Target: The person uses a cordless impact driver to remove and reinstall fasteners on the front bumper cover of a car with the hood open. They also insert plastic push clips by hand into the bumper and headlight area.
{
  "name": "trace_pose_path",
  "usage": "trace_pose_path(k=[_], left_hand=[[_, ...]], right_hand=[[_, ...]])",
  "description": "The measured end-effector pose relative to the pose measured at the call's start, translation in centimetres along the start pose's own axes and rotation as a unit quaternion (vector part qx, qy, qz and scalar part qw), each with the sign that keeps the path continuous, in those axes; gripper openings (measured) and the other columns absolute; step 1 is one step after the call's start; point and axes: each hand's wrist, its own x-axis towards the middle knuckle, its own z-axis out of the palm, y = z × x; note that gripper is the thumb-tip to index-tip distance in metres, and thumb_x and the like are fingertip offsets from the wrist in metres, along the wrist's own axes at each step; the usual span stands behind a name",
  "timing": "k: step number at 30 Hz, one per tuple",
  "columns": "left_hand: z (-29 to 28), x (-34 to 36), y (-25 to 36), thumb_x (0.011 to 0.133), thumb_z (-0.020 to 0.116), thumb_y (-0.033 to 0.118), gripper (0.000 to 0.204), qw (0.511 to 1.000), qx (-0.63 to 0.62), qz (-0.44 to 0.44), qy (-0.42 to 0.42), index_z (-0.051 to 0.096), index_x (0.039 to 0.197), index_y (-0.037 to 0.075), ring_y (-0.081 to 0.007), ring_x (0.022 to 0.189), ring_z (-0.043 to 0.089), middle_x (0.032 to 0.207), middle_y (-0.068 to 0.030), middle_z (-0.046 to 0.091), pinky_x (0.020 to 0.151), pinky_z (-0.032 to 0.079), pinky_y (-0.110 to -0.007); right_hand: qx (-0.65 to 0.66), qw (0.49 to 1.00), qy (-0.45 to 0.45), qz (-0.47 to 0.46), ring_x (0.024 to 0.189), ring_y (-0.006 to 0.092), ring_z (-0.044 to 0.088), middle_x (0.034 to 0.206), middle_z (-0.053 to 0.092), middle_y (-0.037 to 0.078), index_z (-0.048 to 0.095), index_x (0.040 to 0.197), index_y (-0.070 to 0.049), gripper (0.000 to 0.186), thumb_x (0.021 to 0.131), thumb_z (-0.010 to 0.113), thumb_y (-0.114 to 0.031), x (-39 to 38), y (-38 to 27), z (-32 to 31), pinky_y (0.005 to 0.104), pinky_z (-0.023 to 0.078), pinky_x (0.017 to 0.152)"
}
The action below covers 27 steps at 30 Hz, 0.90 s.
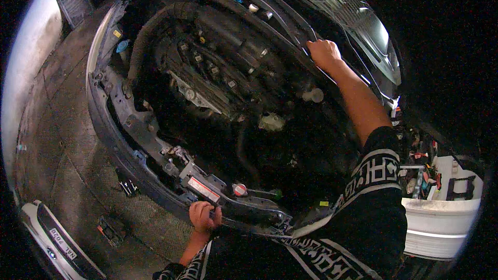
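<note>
Head view: a car's open engine bay fills the middle, the engine (pixel 212 67) sunk in shadow.
Strip: the long dark strip (pixel 291 31) runs along the bay's far edge, at the foot of the windshield (pixel 355 13).
Right hand (pixel 325 55): at that strip, fingers bent downward; I cannot tell whether they pinch anything.
Left hand (pixel 205 215): at the front panel (pixel 241 209), just beside the red-and-white label (pixel 203 189); fingers curled, undersides hidden, so I cannot tell if they grip.
Reach: with the right arm stretched out, bearing the left hand on firm metal should steady the body.
Touch: light, even pressure along the strip would likely be kinder than one hard tug.
Sleeve (pixel 373 171): it hangs near the bay's side and could snag; best tucked clear.
Cap (pixel 239 190): red and white, near the left hand; better not leaned on.
Light: the bay is dim, so a lamp on the strip would help.
</note>
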Motion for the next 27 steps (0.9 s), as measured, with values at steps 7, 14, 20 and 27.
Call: trace_pose_path(k=[7,14,20,27], left_hand=[[-0.4,0.1,0.3,0.072,0.075,0.016,0.020,0.999,0.018,-0.026,-0.039,0.057,0.077,0.009,-0.0285,0.080,0.059,0.084,-0.0063,0.062,0.073,0.047,-0.041],[-0.2,0.0,-0.1,0.073,0.074,0.017,0.018,0.999,0.017,-0.010,-0.033,0.058,0.076,0.009,-0.0277,0.079,0.060,0.083,-0.0061,0.062,0.072,0.047,-0.041],[-0.4,0.2,0.2,0.073,0.074,0.016,0.018,0.999,0.023,-0.014,-0.031,0.058,0.076,0.008,-0.0279,0.078,0.060,0.082,-0.0064,0.062,0.071,0.048,-0.041],[-0.3,0.4,0.2,0.072,0.074,0.014,0.017,1.000,-0.001,-0.009,-0.014,0.059,0.076,0.008,-0.0277,0.076,0.060,0.081,-0.0067,0.062,0.069,0.048,-0.040]], right_hand=[[-0.048,0.998,-0.024,-0.016,0.086,0.0307,0.073,0.089,0.074,0.013,0.076,0.085,-0.010,0.019,0.086,0.058,-0.017,1.8,-0.4,0.9,0.0427,0.058,0.075],[0.008,1.000,0.000,0.007,0.087,0.0319,0.073,0.093,0.074,0.015,0.075,0.086,-0.007,0.018,0.084,0.060,-0.017,2.7,0.0,0.4,0.0437,0.058,0.077],[0.030,0.999,0.015,0.006,0.088,0.0354,0.071,0.093,0.072,0.017,0.072,0.094,-0.011,0.015,0.083,0.061,-0.016,2.9,0.3,0.4,0.0463,0.056,0.077],[0.234,0.957,0.169,0.032,0.088,0.0370,0.068,0.093,0.071,0.016,0.071,0.107,-0.015,0.025,0.089,0.059,-0.029,1.9,2.1,1.5,0.0473,0.055,0.079]])
